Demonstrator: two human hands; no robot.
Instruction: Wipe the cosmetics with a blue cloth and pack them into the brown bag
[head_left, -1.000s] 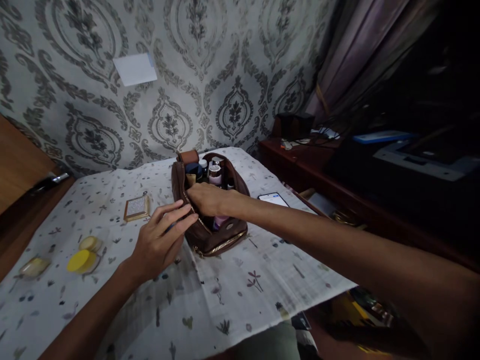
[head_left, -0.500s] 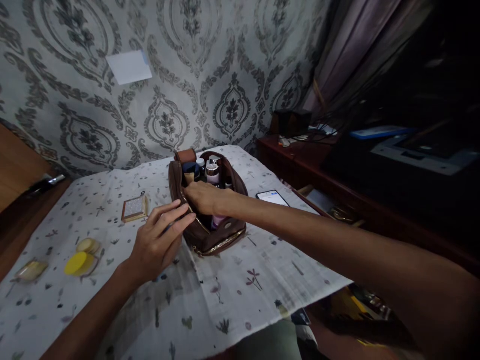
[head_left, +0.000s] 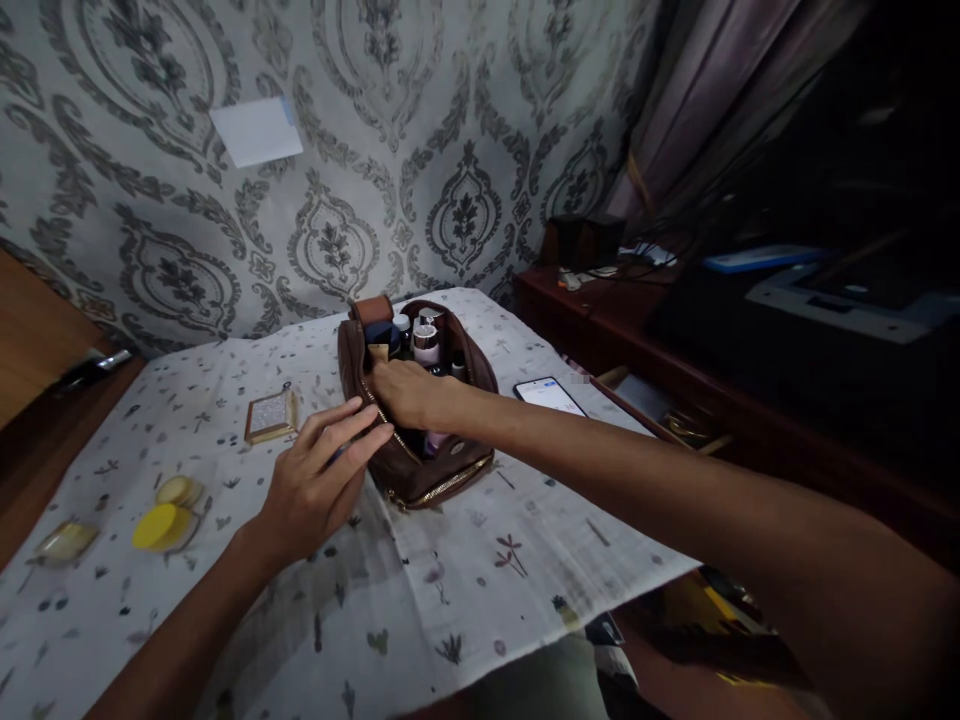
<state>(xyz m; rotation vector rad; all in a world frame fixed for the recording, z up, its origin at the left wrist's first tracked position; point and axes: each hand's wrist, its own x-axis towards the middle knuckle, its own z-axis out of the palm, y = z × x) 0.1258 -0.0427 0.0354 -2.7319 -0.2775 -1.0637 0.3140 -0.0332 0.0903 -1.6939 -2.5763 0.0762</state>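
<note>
A brown zippered toiletry bag [head_left: 450, 465] stands unzipped on the cloth-covered table. Inside it are several bottles and jars, among them a white-lidded jar [head_left: 426, 345], a dark blue round item [head_left: 382, 334] and a tan tube [head_left: 379, 353]. My right hand [head_left: 409, 393] reaches down into the bag; its fingers are hidden behind the bag's near left wall, so what they touch cannot be seen. With fingers stretched and slightly apart, my left hand [head_left: 322, 475] rests its fingertips against the bag's zippered left edge.
Left of the bag lie a glittery square case [head_left: 271, 416], a yellow-lidded jar [head_left: 163, 527], a smaller pale-lidded jar [head_left: 180, 491] and a clear container [head_left: 67, 543]. A lit phone [head_left: 550, 395] lies to the right, near a dark red desk [head_left: 585, 330] with an open drawer [head_left: 645, 395].
Almost nothing differs. My right hand stays inside the bag and my left hand keeps its place at the bag's edge; the view has shifted very slightly.
</note>
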